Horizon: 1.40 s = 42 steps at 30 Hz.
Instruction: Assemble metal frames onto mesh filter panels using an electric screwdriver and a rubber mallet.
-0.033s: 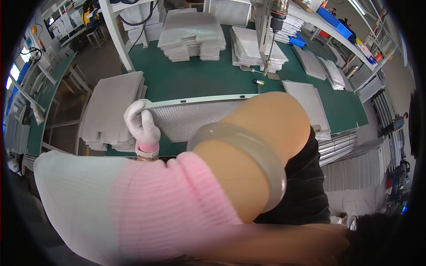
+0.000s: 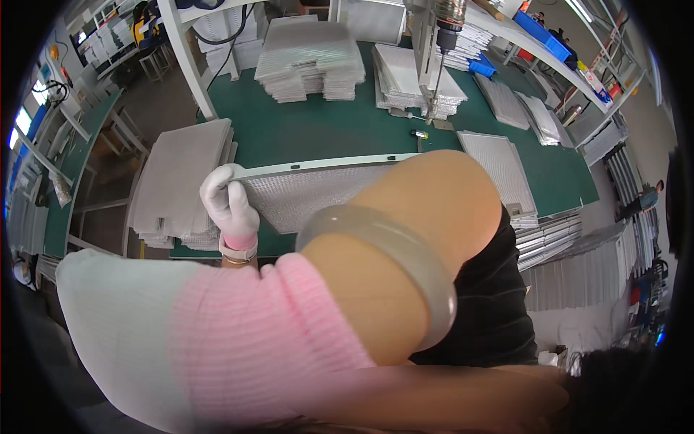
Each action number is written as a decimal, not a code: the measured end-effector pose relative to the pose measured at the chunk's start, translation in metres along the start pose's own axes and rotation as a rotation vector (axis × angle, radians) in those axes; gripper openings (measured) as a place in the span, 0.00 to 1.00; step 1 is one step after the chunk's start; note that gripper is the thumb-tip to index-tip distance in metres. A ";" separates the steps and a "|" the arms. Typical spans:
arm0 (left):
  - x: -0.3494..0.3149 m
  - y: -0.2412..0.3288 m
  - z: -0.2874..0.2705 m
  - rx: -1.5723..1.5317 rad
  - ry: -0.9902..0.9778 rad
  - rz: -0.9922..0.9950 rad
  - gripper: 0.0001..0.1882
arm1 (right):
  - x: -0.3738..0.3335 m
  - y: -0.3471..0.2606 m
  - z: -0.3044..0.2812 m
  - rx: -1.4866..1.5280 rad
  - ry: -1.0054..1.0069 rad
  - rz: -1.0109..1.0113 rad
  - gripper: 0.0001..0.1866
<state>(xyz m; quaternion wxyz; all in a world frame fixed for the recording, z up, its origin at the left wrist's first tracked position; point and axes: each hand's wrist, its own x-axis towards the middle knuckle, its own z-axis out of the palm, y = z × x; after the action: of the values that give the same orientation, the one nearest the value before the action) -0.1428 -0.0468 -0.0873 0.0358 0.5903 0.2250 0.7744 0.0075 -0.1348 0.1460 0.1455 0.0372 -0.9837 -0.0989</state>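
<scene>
My left hand, in a white glove with a pink cuff, is closed on the left end of a framed mesh panel. This panel has a pale top rail with small dark slots and is tilted over the green table. A large bare forearm with a translucent grey bangle and a pink-and-white sleeve crosses close to the camera. It covers the panel's right part. My right hand does not show. A small hammer-like tool lies beyond the panel.
Stacked grey mesh sheets stand at the left, the back and the right. An upright drill-like machine with a long thin bit rises at the back. A shelf carries a blue bin. Another person is far right.
</scene>
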 end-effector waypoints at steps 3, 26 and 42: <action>-0.002 0.008 0.007 -0.054 0.056 -0.108 0.15 | -0.001 0.004 0.011 -0.009 -0.090 0.002 0.02; 0.106 0.053 0.179 0.578 -1.416 0.711 0.07 | -0.355 0.111 0.272 0.000 -0.221 1.960 0.25; 0.050 0.024 0.167 0.635 -0.942 0.314 0.08 | -0.245 -0.027 0.233 0.978 1.791 1.219 0.20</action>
<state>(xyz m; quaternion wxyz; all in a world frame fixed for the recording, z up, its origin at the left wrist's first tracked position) 0.0026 -0.0012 0.0007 -0.1617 0.8787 0.3155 0.3197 0.1746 -0.0937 -0.1465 0.7748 -0.3295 -0.3208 0.4338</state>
